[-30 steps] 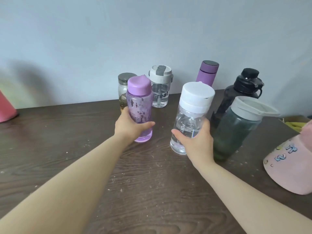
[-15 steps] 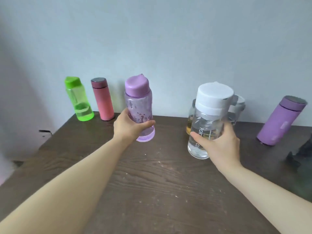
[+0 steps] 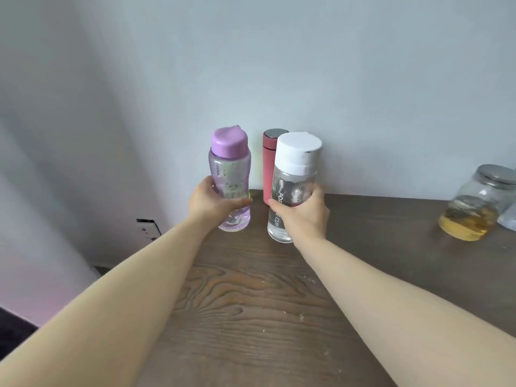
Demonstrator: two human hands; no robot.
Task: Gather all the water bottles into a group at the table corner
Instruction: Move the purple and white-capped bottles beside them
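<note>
hands gripping bottles: left hand (image 3: 208, 203) clasping purple bottle (image 3: 230, 180), right hand (image 3: 303, 216) clasping clear bottle (image 3: 293, 185), over worktop (image 3: 251, 303) corner.

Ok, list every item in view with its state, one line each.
Purple-lidded bottle: capped, upright, held in left hand.
White-capped clear bottle: capped, slightly tilted, held in right hand.
Pink flask: capped, standing by the wall.
Glass jar: lidded, partly filled with amber liquid.

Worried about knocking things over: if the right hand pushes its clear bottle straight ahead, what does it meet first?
Probably the pink flask, standing right behind the clear bottle that the right hand holds; the gap between them is unclear.
</note>
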